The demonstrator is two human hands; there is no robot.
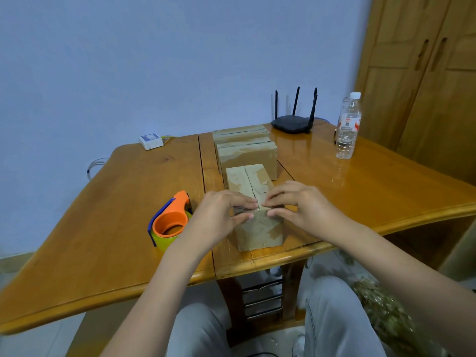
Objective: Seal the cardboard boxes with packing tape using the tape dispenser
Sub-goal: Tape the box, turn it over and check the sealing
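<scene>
A pale blue wall and honey-coloured wooden cupboard doors point(422, 81) frame a glossy orange-brown wooden table point(360, 181), where a seated person works on the nearest of three small brown cardboard boxes. That nearest cardboard box point(257, 228) stands close to the table's front edge, its top flaps meeting at a dark centre seam with no tape plainly visible along it. The left hand point(221, 215) and the right hand point(301, 204) rest on the near end of the flaps, fingertips curled down and pressing either side of the seam, thumbs against the front face; neither grips anything else. Two more cardboard boxes point(247, 153) sit in a row just behind, apparently taped already. The orange-and-blue plastic tape dispenser with a yellow-green roll point(170, 222) lies on the table just left of the box, untouched.

The box looks light and fairly stiff but likely to slide on the polished top, so one hand would probably need to steady it. The dispenser looks rigid and easy to lift by its orange handle loop; its cutting edge calls for care.

A black three-antenna router point(293, 122), a clear plastic water bottle with a white cap point(347, 127) and a small white box-shaped device point(151, 140) stand further back. The bottle's red-and-white label carries print too small to read; no other writing is legible.
</scene>
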